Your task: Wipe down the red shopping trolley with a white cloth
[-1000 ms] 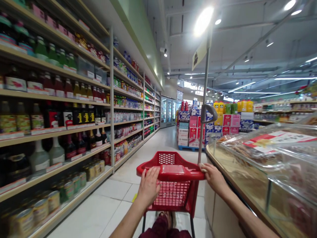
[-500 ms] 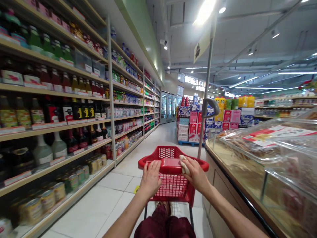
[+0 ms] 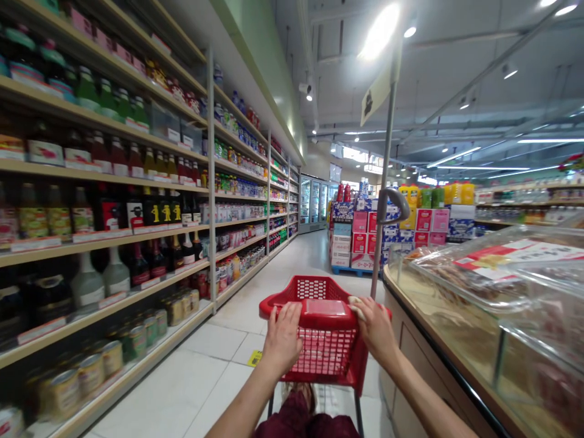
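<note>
Before me stands a red plastic shopping cart [image 3: 322,356] with a lattice basket. Its thick red handle [image 3: 325,316] runs across between my hands, with a pale label panel in the middle. My left hand [image 3: 283,337] lies on the left part of the handle, its fingers bent over the top. On the right side, my right hand [image 3: 376,331] is closed on a whitish cloth [image 3: 357,308] and presses it against the handle. Its fingertips are partly hidden behind the cloth and bar.
Shelves of bottles and cans [image 3: 150,231] line the left side. Close on the right is a glass-edged counter [image 3: 410,292] with clear plastic packs [image 3: 502,261]. A metal pole [image 3: 382,243] rises ahead of the cart. Stacked boxes [image 3: 360,240] stand further along the tiled floor [image 3: 214,371].
My right hand has slid outward to the right along the handle with the cloth. My left hand stays at its place on the handle. The whole view has shifted slightly.
</note>
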### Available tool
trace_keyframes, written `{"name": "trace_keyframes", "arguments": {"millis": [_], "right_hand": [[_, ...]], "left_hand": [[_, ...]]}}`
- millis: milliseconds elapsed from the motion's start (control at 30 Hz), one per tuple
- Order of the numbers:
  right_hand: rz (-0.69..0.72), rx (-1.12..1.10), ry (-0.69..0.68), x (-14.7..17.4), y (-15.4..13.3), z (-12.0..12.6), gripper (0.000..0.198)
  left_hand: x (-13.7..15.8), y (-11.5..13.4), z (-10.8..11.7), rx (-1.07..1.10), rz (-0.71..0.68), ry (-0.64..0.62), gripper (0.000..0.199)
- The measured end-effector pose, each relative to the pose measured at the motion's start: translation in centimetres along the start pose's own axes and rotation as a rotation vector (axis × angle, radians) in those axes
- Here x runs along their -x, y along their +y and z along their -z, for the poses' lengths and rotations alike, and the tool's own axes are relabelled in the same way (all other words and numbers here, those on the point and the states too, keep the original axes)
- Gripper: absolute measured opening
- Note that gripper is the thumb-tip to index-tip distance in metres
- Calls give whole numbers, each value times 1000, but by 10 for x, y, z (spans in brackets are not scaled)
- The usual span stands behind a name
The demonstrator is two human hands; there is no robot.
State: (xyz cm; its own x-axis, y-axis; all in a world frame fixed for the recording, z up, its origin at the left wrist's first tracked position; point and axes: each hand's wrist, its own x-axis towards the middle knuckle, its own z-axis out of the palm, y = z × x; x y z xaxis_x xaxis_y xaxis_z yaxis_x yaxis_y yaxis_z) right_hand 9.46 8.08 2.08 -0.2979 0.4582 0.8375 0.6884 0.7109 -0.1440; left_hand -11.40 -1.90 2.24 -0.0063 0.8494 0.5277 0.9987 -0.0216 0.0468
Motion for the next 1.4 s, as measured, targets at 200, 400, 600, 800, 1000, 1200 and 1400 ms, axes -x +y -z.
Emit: {"name": "trace_keyframes", "arguments": {"millis": [200, 400, 600, 800, 1000, 1200, 1400], "right_hand": [[144, -141, 10, -3, -46, -19, 27], [3, -26, 1, 2, -1, 2, 26], [80, -101, 7, -3, -31, -15, 29], [157, -81, -18, 0, -28, -15, 28], [96, -116, 22, -6, -37, -21, 30], [194, -91, -77, -9, -42, -17, 29], [23, -64, 6, -3, -18, -10, 32]], "left_hand": [[1, 1, -2, -29, -2, 4, 66], [5, -9, -2, -43, -3, 42, 65], [6, -3, 0, -30, 19, 7, 65], [14, -14, -3, -34, 28, 53, 63], [17, -15, -5, -18, 32, 57, 62], [20, -20, -1, -41, 7, 45, 63], [21, -13, 3, -19, 37, 24, 66]]}}
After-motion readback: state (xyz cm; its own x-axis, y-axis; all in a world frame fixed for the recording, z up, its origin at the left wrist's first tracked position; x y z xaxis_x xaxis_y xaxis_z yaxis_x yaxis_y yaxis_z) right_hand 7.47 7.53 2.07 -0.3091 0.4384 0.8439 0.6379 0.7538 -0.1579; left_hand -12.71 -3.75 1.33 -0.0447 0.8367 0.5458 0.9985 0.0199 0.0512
